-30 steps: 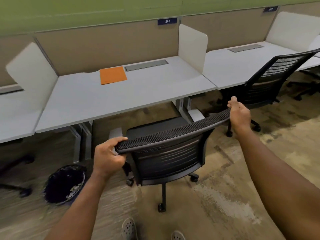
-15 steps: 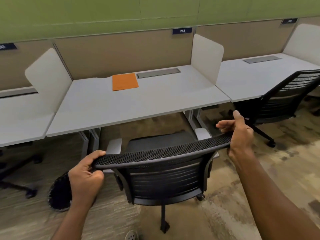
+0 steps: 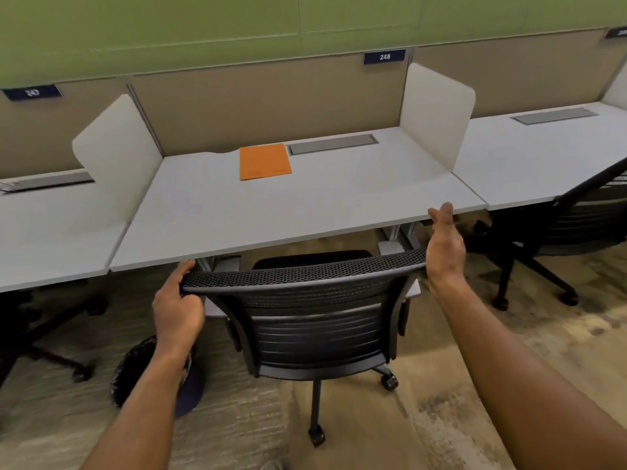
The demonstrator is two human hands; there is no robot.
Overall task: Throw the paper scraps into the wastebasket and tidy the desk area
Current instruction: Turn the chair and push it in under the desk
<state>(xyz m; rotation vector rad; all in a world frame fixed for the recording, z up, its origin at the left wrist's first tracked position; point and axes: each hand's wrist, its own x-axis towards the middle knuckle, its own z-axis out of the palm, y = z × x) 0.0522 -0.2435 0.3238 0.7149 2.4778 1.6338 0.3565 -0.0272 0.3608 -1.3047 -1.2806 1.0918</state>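
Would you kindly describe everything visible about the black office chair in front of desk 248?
The black office chair has a mesh backrest, dark seat, pale armrests and castors. It stands upright on the carpet, its back to the camera, seat partly under the desk. The left hand grips its top rail; the right hand rests open against the other end.

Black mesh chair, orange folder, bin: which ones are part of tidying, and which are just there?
Part of the job:
black mesh office chair
left hand gripping it
right hand
round black wastebasket
white desk

Just there:
flat orange folder
second black chair
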